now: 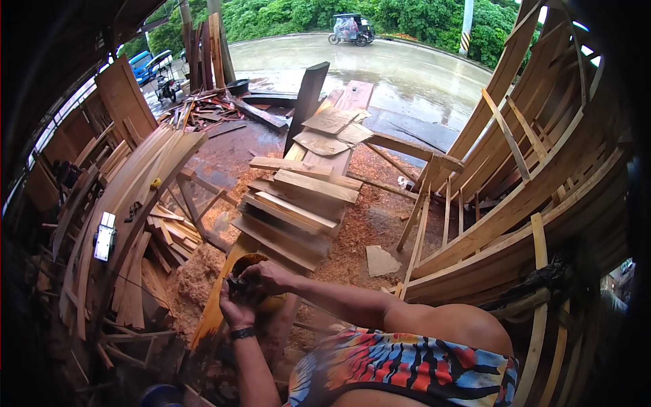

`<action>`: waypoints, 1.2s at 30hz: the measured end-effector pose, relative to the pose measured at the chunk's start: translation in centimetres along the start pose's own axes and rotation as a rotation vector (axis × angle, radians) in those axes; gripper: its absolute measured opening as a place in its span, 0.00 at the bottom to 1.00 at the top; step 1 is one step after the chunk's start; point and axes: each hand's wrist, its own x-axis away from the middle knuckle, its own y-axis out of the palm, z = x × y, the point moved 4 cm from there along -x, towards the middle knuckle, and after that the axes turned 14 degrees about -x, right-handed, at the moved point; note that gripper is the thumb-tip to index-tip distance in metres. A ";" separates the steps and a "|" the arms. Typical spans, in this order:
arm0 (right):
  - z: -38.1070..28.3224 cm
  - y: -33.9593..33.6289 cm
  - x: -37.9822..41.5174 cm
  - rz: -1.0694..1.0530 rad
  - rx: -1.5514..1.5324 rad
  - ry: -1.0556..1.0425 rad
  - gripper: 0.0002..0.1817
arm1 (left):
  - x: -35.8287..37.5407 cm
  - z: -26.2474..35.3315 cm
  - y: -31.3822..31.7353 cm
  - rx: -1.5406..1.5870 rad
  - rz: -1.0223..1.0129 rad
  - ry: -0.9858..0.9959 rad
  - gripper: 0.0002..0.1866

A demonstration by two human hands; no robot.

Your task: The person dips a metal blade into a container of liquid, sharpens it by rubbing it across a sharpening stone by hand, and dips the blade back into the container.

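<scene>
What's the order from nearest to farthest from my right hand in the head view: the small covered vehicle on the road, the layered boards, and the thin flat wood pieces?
From your right hand:
1. Layered boards: just ahead of it.
2. Thin flat wood pieces: beyond the boards.
3. Small covered vehicle: farthest, out on the road.

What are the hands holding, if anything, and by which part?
Apparently a small dark object, between left hand and right hand; the gripped part cannot be told.
</scene>
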 end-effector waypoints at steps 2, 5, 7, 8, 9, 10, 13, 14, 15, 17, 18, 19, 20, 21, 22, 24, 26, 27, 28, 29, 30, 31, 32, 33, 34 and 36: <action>0.8 0.2 -0.2 0.005 0.026 -0.054 0.25 | 0.1 0.1 0.2 0.006 -0.030 0.016 0.25; 2.3 0.4 -0.7 -0.018 0.137 -0.155 0.23 | -0.4 -0.2 -0.4 0.085 -0.068 0.035 0.25; 2.7 0.5 -0.9 -0.064 0.220 -0.188 0.22 | -0.1 0.1 -0.2 0.143 -0.082 0.051 0.25; 2.8 0.4 -0.9 -0.045 0.192 -0.207 0.21 | 0.2 0.1 -0.1 0.162 -0.085 0.060 0.25; 2.8 0.4 -0.8 -0.025 0.165 -0.226 0.21 | 0.5 0.2 0.2 0.182 -0.088 0.069 0.26; 2.6 0.3 -0.7 -0.006 0.137 -0.244 0.20 | 0.4 0.3 0.2 0.187 -0.081 0.066 0.26; 2.4 0.3 -0.5 0.022 0.157 -0.206 0.20 | 0.4 0.1 -0.1 0.214 -0.076 0.053 0.26; 2.4 0.4 -0.6 0.021 0.165 -0.204 0.20 | 0.4 0.1 -0.1 0.233 -0.089 0.051 0.25; 2.4 0.4 -0.6 0.016 0.169 -0.196 0.20 | 0.3 0.2 -0.1 0.250 -0.100 0.052 0.25; 2.0 0.4 -0.6 -0.013 0.206 -0.149 0.19 | 0.1 0.1 -0.4 0.237 -0.105 0.064 0.25; 1.8 0.3 -0.6 -0.025 0.191 -0.141 0.19 | 0.1 -0.1 -0.6 0.241 -0.097 0.061 0.25; 2.2 0.4 -0.7 -0.016 0.177 -0.146 0.20 | 0.1 -0.1 -0.6 0.245 -0.091 0.055 0.25; 2.5 0.4 -0.7 -0.004 0.164 -0.149 0.20 | 0.0 -0.1 -0.6 0.238 -0.084 0.060 0.25; 2.9 0.4 -0.7 0.009 0.151 -0.151 0.20 | -0.1 -0.1 -0.6 0.231 -0.078 0.063 0.25; 2.8 0.4 -0.6 -0.007 0.158 -0.149 0.19 | 0.0 0.0 -0.5 0.224 -0.071 0.066 0.25; 2.5 0.3 -0.6 0.009 0.170 -0.177 0.18 | 0.3 0.0 -0.3 0.213 -0.063 0.074 0.26; 2.5 0.2 -0.5 0.008 0.183 -0.205 0.17 | 0.4 0.0 -0.1 0.189 -0.085 0.089 0.28; 2.6 0.1 -0.5 0.000 0.190 -0.220 0.16 | 0.4 -0.1 -0.2 0.195 -0.083 0.092 0.28; 2.6 0.1 -0.6 -0.009 0.197 -0.237 0.15 | 0.4 -0.1 -0.3 0.201 -0.081 0.096 0.28; 2.7 0.1 -0.7 -0.017 0.203 -0.255 0.14 | 0.3 -0.1 -0.4 0.206 -0.080 0.101 0.28; 2.7 0.2 -0.6 0.021 0.175 -0.263 0.12 | 0.3 -0.1 -0.4 0.219 -0.086 0.111 0.26; 2.5 0.3 -0.6 0.024 0.176 -0.251 0.12 | 0.4 -0.1 -0.5 0.220 -0.077 0.110 0.26; 2.4 0.3 -0.5 0.028 0.177 -0.238 0.12 | 0.4 -0.1 -0.5 0.222 -0.069 0.109 0.26; 2.2 0.2 -0.5 0.031 0.180 -0.226 0.12 | 0.4 -0.1 -0.5 0.225 -0.062 0.108 0.26; 2.1 0.2 -0.4 0.033 0.182 -0.233 0.12 | 0.5 0.0 -0.3 0.219 -0.060 0.113 0.26; 1.8 0.1 -0.3 0.038 0.187 -0.247 0.12 | 0.7 0.1 0.0 0.207 -0.055 0.121 0.26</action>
